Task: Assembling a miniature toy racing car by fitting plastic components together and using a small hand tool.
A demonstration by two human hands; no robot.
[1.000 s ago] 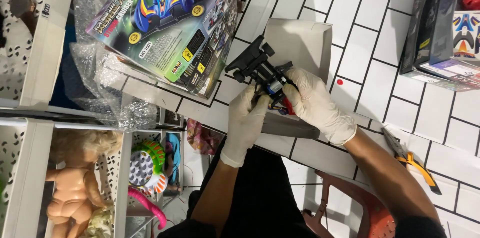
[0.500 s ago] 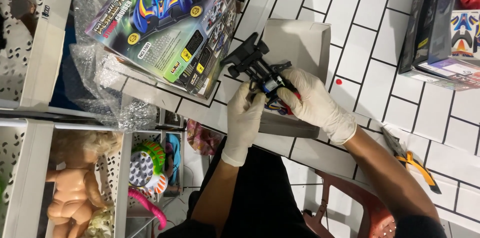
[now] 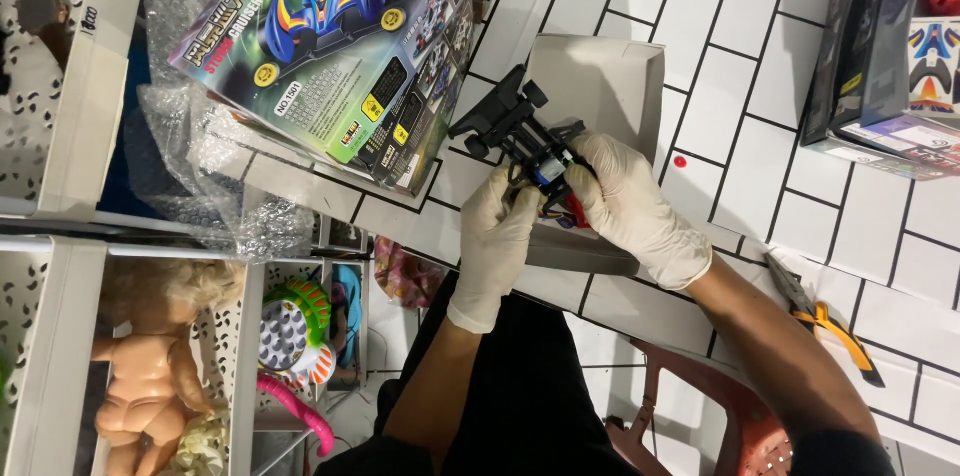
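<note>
Gloved left hand (image 3: 497, 236) and right hand (image 3: 628, 206), grips pinching a black toy-car chassis (image 3: 520, 136) from both sides, held above a grey tray (image 3: 610, 86) on the tiled desk (image 3: 740, 66). Kit box (image 3: 340, 46) lies nearby; cutters (image 3: 825, 321) well apart.

Black toy car chassis (image 3: 525, 141) between gloved hands (image 3: 560, 211)

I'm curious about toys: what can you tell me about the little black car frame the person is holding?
The black toy car chassis looks like moulded plastic, bare of any body shell, with a small motor and red and blue bits showing near its rear. It tilts above an open grey box. The gloved left hand and right hand grip its near end.
</note>
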